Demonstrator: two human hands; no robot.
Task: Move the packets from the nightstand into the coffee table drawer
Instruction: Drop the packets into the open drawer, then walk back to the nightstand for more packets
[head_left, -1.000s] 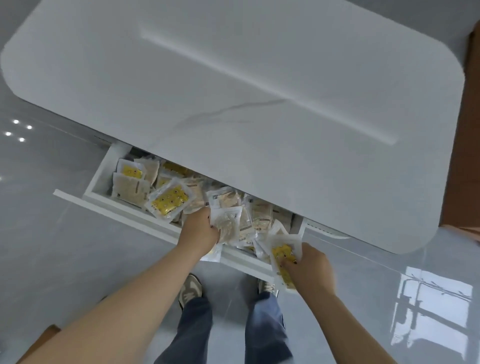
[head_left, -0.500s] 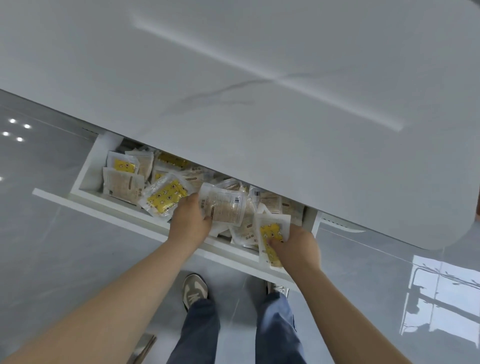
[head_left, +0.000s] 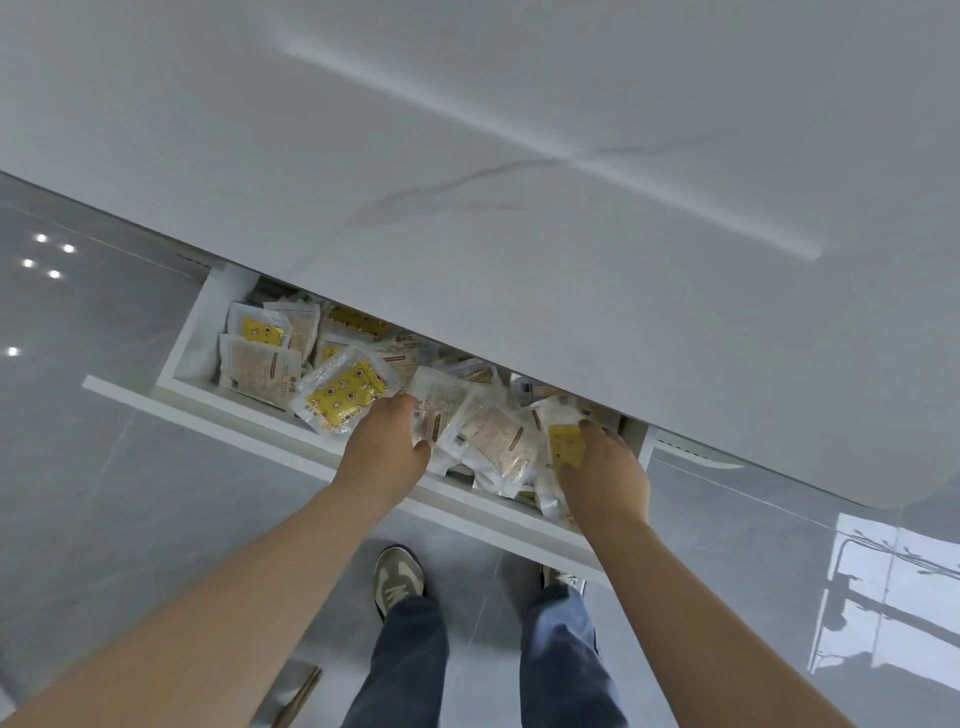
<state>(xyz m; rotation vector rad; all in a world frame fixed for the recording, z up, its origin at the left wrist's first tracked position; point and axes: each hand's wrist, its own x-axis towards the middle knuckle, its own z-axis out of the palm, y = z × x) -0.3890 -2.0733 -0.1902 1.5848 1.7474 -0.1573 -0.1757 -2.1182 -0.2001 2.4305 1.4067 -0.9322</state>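
Observation:
The white coffee table drawer (head_left: 223, 410) stands pulled out under the marble tabletop (head_left: 519, 156) and holds several clear packets with yellow or beige contents. My left hand (head_left: 387, 447) is over the drawer's middle and grips a clear beige packet (head_left: 441, 410) by its near edge. My right hand (head_left: 605, 475) is at the drawer's right end, fingers curled round a yellow packet (head_left: 566, 447) that it holds down among the others. A large yellow packet (head_left: 345, 397) lies just left of my left hand.
The tabletop overhangs the back half of the drawer. Glossy grey floor tiles (head_left: 93, 493) surround the table. My legs and shoes (head_left: 397, 577) stand right below the drawer front. A brown object (head_left: 298, 699) shows at the bottom edge.
Both hands have gone further into the drawer with their packets. The right hand's yellow packet went from over the drawer front down among the others. The camera has moved closer.

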